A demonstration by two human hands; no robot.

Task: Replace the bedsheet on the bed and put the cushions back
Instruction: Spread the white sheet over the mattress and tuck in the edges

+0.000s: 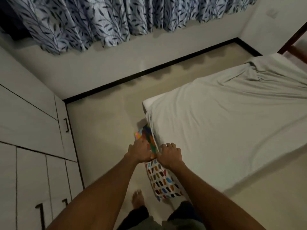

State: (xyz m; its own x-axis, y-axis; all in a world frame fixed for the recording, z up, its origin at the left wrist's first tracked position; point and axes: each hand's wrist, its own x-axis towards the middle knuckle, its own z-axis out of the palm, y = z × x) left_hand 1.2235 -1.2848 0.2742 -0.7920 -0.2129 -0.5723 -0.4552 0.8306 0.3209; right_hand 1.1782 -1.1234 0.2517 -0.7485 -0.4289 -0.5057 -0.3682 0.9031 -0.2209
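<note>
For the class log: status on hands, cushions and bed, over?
Both hands, left and right, gripping colourful cushions beside bed. Grey bedsheet on, wrinkled. Nothing blocking.

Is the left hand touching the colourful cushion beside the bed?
Touching. The head view shows the left hand closed on the colourful cushion, no gap visible.

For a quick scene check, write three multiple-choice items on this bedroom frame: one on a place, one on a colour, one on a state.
1. Where are the patterned cushions?
A. on the mattress
B. on the floor against the bed's side
C. inside the cupboard

2. What colour is the sheet on the bed?
A. pale grey
B. red
C. navy

3. How does the sheet lie?
A. folded in a stack
B. spread out, wrinkled near the far end
C. rolled up

Answers: 1 B, they stand beside the mattress, under the left hand and right hand. 2 A, plain pale fabric. 3 B, it covers the mattress with creases at the upper right.
</note>
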